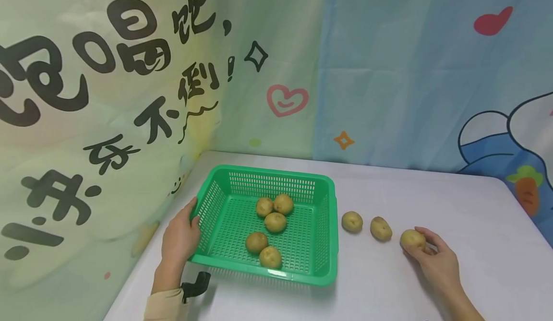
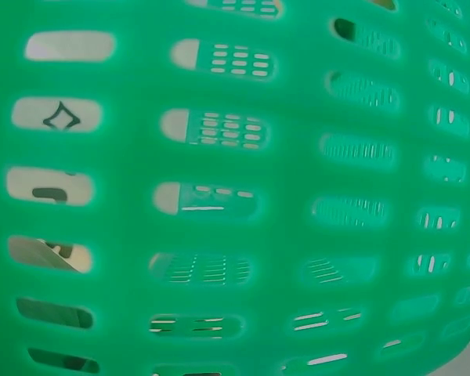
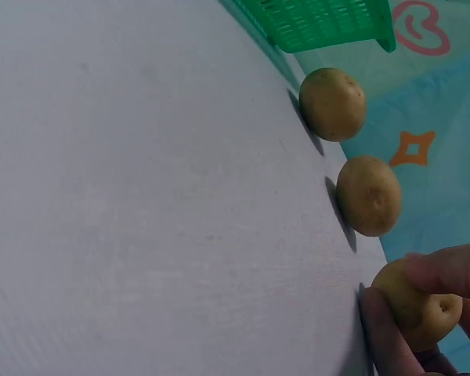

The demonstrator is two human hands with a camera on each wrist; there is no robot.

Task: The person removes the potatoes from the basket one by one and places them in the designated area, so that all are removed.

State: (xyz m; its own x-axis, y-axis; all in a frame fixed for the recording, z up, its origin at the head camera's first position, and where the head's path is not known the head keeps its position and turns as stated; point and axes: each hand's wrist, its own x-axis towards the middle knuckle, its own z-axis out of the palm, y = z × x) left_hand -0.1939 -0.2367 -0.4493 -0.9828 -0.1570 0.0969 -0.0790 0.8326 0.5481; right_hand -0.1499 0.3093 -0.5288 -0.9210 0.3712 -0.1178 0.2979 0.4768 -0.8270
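White table [image 1: 380, 282], potato [image 1: 411, 239] inside right grip [image 1: 438, 261], perhaps touching the table.

A small backdrop-lined corner, seemingly a makeshift booth
Behind the white table [image 1: 384, 285] hangs a blue cartoon backdrop [image 1: 402, 76]; left of the table, a lettered backdrop [image 1: 125, 95].
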